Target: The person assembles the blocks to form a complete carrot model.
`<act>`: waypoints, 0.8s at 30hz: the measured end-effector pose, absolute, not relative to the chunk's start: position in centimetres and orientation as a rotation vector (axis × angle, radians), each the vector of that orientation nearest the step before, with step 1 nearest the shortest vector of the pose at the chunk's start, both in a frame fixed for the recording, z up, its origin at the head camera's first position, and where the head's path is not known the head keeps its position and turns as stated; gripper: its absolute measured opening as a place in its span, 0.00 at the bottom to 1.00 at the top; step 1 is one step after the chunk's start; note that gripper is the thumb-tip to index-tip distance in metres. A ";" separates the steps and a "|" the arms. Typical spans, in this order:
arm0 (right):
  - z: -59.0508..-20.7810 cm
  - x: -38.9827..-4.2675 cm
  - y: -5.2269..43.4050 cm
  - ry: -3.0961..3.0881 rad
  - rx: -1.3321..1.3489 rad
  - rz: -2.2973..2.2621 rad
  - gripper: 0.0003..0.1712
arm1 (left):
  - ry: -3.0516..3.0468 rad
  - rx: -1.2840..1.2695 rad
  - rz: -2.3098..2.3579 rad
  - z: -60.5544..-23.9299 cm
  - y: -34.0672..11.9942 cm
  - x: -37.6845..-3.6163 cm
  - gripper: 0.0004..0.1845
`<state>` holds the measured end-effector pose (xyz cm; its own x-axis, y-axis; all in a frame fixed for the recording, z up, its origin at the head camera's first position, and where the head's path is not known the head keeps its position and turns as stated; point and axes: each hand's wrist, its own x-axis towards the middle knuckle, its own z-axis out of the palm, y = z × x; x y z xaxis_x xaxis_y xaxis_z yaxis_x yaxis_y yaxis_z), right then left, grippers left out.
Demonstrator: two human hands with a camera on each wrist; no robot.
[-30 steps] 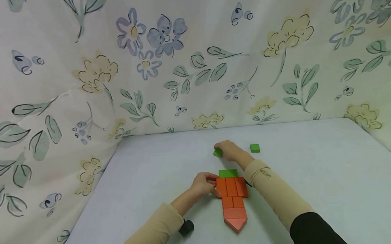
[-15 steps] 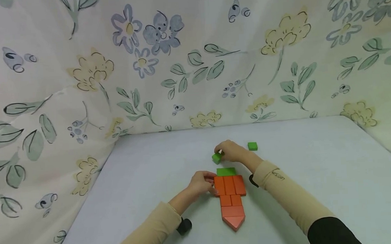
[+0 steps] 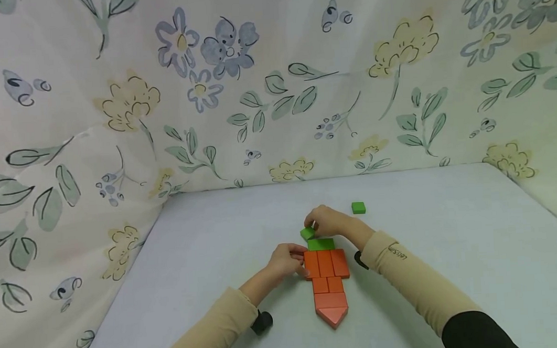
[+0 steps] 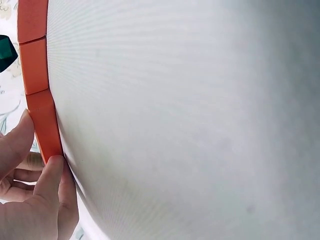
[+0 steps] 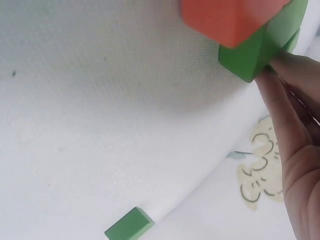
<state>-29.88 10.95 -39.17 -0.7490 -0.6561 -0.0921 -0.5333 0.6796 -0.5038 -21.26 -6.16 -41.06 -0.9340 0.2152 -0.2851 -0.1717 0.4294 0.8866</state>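
At the top of the orange block carrot (image 3: 329, 281), our right hand (image 3: 330, 222) has carried the small green block (image 3: 307, 233) back from farther out — still pinched, now touching the flat green block (image 3: 321, 244). Our left hand (image 3: 288, 260) keeps bracing the orange side — so the leafy top is growing.

Bright, even light all round, shadows barely there; head view bows at its edges, wrist close-ups go soft.
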 end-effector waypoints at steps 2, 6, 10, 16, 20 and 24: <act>-39.1 -29.8 11.0 2.623 -0.956 -0.661 0.14 | 2.339 0.043 1.500 -41.0 -6.1 -21.2 0.26; -38.9 -29.7 11.0 2.608 -0.922 -0.676 0.15 | 2.349 0.044 1.490 -41.0 -6.1 -21.2 0.26; -39.0 -29.6 11.0 2.596 -0.893 -0.703 0.15 | 2.346 0.035 1.488 -40.9 -6.1 -21.2 0.25; -39.1 -29.6 11.2 2.601 -0.927 -0.708 0.14 | 2.328 0.030 1.503 -40.9 -6.1 -21.3 0.25; -39.1 -29.6 11.2 2.608 -0.911 -0.701 0.14 | 2.322 0.024 1.511 -40.9 -6.1 -21.3 0.26; -39.2 -29.7 11.4 2.617 -0.908 -0.695 0.14 | 2.324 0.020 1.510 -40.9 -6.0 -21.3 0.26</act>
<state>-29.67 11.36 -39.23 -0.7612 -0.6396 -0.1067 -0.5025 0.6858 -0.5264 -21.26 -6.04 -40.93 -0.9322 0.2089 -0.2955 -0.1851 0.4264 0.8854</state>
